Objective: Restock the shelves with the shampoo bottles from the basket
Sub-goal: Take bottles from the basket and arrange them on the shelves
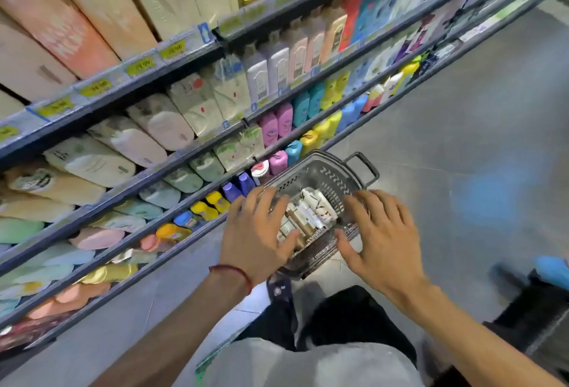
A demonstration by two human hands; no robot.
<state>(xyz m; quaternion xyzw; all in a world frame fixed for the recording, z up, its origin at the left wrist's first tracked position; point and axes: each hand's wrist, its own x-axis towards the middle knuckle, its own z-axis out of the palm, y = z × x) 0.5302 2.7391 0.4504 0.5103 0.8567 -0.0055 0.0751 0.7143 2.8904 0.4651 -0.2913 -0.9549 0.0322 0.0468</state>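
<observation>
A grey plastic basket (320,172) stands on the floor in front of the shelves. Inside it lie several pale shampoo bottles (311,209), white and beige, packed side by side. My left hand (257,234) hovers over the basket's left side with fingers spread, a red string on its wrist. My right hand (380,232) hovers over the basket's right side, fingers also spread. Neither hand holds anything. The hands hide the basket's near corners.
Tiered shelves (172,168) run along the left, filled with bottles in cream, green, pink, blue and yellow. Yellow price tags (140,66) line the upper rails. Grey floor (462,140) stretches to the right. A dark object with a blue item (551,269) sits at the right edge.
</observation>
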